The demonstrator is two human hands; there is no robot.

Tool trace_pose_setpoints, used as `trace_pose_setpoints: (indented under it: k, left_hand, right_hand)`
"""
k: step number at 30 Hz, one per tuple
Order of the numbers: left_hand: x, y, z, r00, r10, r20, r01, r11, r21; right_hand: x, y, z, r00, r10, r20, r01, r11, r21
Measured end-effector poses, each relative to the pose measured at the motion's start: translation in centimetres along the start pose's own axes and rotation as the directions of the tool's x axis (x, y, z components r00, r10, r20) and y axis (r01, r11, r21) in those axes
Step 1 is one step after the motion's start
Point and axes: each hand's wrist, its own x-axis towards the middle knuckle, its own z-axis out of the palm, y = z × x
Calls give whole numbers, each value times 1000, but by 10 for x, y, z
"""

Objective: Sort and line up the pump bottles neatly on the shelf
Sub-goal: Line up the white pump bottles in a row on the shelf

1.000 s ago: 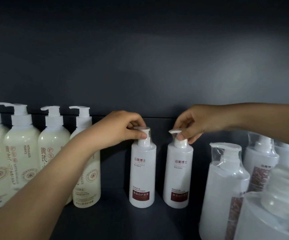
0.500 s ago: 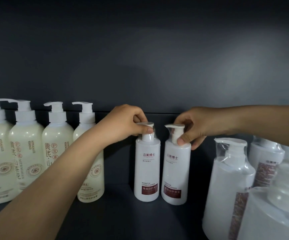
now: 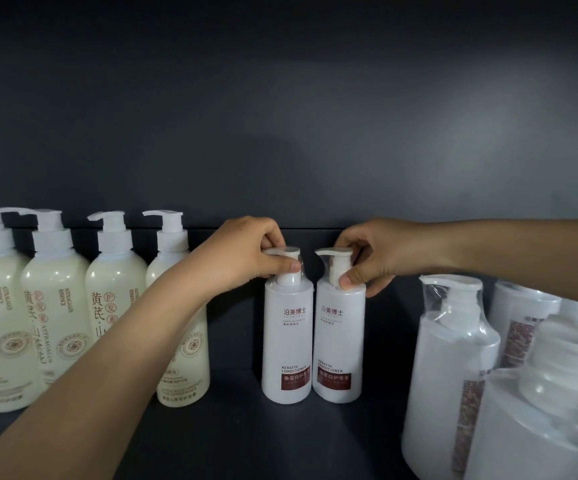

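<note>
Slid the left white bottle (image 3: 287, 341) and the right white bottle (image 3: 338, 341) together: well apart a second ago, now side by side and touching. Both standing up straight in the middle of the shelf (image 3: 232, 431), dark red bands low on the front.

Pinching the pump top of the left white bottle with the left hand (image 3: 246, 252), thumb in front, fingers curled over the top. Pinching the pump neck of the right white bottle with the right hand (image 3: 374, 259), thumb in front, fingers curled round behind. Spout on that pump pointing left, toward the other bottle.

Off to the left, four cream bottles (image 3: 114, 299) in a close row, spouts pointing left. Left arm (image 3: 107, 375) reaching across in front of the last one. Strip of bare shelf between that row and the white pair.

Off to the right, big bottles (image 3: 450, 375) in clear wrap, close to the camera and a bit blurry. Behind it all, dark wall (image 3: 280, 116).
</note>
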Motion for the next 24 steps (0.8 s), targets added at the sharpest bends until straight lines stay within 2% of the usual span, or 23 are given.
trace_pose_setpoints:
  k: [6,12,16,24]
  left_hand:
    - [-2,3,-1,1000,13,-2,-13,997,80]
    - [-4,9,-8,999,34,-17,-31,987,155]
    - [-7,19,-14,998,55,10,-56,986,156]
    - [0,56,-25,991,94,96,-125,905,406]
  right_hand:
    - [-1,-1,-3,1000,7,9,-7,999,-37]
    - [-7,-12,-18,995,55,80,-31,959,-283]
    - [-18,-25,-27,997,63,36,-35,856,-515]
    - [-62,-48,-42,999,39,-26,-45,599,-800]
